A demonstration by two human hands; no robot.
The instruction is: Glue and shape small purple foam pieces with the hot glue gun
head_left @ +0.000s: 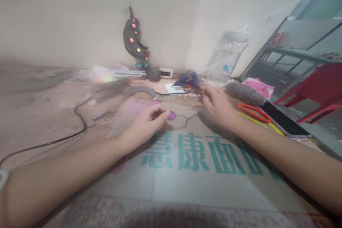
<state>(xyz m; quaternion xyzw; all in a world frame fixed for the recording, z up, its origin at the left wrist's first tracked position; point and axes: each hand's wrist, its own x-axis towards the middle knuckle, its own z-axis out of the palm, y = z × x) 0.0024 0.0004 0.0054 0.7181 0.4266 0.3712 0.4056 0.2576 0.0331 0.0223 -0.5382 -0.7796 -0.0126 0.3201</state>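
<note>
Between thumb and fingertips, my left hand [153,119] pinches a small purple piece [172,115]. A thin dark cord [186,121] trails from that piece to the right over the printed sheet. My right hand [212,103] has its fingers curled at the handle end of a blue hot glue gun [186,79]; the grip itself is partly hidden. The gun's nozzle points left, above a small white paper [173,88]. To the left of the gun lies a grey crescent-shaped piece [140,91].
A sheet with green characters [192,151] covers the near work surface. At right are grey yarn [245,93], orange-handled scissors [253,112] and a phone [285,119]. A clear jar [227,58] and a decorated dark crescent [130,39] stand by the wall. A black cable [82,128] runs left.
</note>
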